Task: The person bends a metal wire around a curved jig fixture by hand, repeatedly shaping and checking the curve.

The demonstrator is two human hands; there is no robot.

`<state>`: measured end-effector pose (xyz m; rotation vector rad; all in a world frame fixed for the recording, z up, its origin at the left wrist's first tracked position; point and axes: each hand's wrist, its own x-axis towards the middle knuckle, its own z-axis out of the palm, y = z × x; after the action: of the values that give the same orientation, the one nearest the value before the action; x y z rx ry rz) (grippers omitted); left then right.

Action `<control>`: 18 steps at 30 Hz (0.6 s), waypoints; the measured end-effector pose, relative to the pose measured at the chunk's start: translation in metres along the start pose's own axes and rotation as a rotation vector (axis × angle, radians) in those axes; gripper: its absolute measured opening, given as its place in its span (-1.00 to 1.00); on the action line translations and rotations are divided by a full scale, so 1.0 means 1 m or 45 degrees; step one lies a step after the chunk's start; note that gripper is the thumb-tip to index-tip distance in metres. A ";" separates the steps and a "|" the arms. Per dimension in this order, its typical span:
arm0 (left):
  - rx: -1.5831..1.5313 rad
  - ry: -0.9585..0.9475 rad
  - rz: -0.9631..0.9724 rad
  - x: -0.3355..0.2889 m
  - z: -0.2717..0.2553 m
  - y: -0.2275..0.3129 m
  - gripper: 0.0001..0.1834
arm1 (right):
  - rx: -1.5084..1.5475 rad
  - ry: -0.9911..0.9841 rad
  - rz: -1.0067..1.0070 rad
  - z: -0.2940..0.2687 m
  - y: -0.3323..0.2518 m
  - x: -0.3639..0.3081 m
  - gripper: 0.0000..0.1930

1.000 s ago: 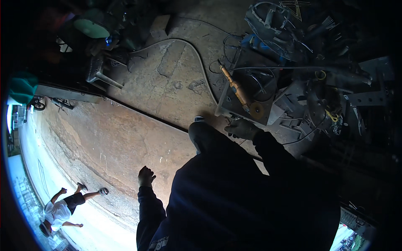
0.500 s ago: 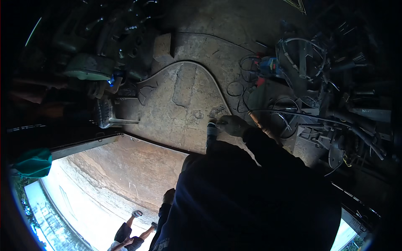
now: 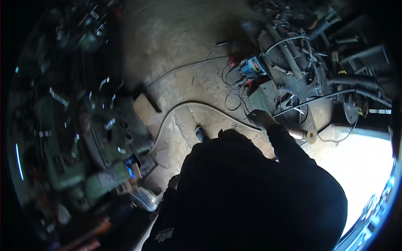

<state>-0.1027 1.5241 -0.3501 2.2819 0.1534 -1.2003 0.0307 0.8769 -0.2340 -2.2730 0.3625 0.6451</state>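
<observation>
My right hand [image 3: 262, 119], in a greyish glove, is stretched forward at right of centre. Its fingers are bent together, and whatever they hold, if anything, is hidden under the palm. A pale hose [image 3: 197, 104] curves over the floor and passes below or against this hand. Beyond my right forearm shows a copper-coloured cylinder [image 3: 297, 134] with a round yellowish end disc [image 3: 311, 136]; the sleeve hides the rest of it. My left hand [image 3: 173, 181] hangs low beside my body, mostly covered by dark clothing. Its fingers cannot be made out.
Green machines [image 3: 100, 138] stand on the left, near a tan block [image 3: 145, 108]. A blue boxy device [image 3: 253, 67] with cables and a heap of metal parts [image 3: 289, 50] are on the right. A dark hose [image 3: 322, 98] crosses there. Bright daylight enters at lower right.
My view has turned left, bringing the machines closer and the bright doorway to the right side. My right hand appears farther right, and the person outside has left the picture.
</observation>
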 end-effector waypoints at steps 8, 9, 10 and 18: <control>-0.335 0.192 -0.225 0.200 -0.354 0.192 -0.48 | 1.598 0.424 0.451 -0.006 -0.054 -0.014 -0.50; -0.428 0.284 -0.173 0.222 -0.384 0.196 -0.47 | 1.842 0.519 0.371 -0.014 -0.065 -0.005 -0.47; -0.395 0.249 -0.164 0.246 -0.390 0.230 -0.47 | 1.934 0.579 0.159 -0.020 -0.070 -0.002 -0.36; 0.078 -0.547 0.957 0.423 -0.420 0.371 -0.67 | 2.425 0.654 -0.162 -0.076 -0.115 0.083 -0.17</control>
<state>0.5814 1.3667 -0.3414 1.7873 -0.8298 -1.2232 0.1756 0.8963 -0.1668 -0.5253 0.6458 -0.3874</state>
